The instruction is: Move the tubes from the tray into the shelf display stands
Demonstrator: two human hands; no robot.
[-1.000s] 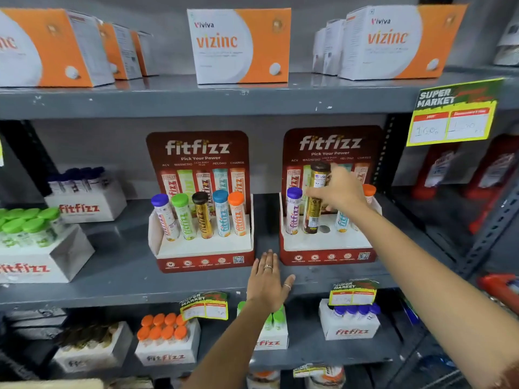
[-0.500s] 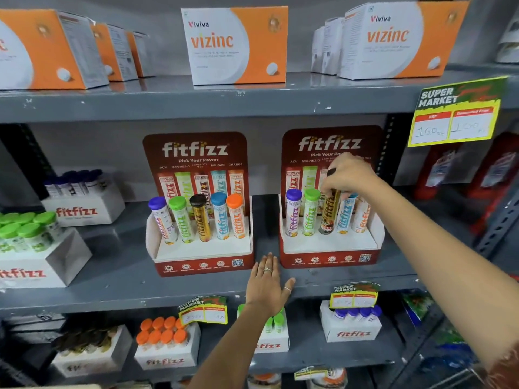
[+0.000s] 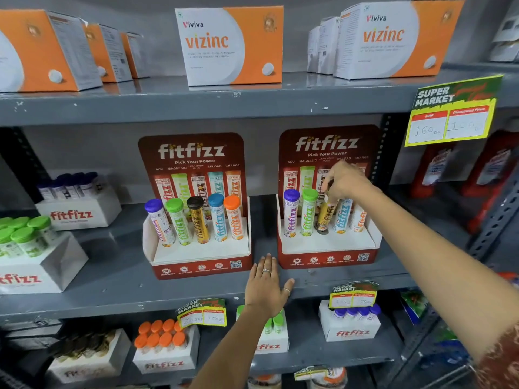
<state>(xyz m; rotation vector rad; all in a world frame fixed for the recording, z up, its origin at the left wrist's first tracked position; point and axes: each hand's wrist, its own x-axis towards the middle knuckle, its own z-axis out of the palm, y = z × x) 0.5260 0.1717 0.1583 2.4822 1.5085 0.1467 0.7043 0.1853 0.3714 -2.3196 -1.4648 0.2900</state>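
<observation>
The grey metal middle shelf carries two red fitfizz display stands: the left stand sits just left of the flat left hand, which rests on the shelf's front edge, and the right stand sits under the reaching right hand. Far to the left of both hands stand two white fitfizz boxes, the near box with green-capped tubes and the back box with dark-capped ones.
</observation>
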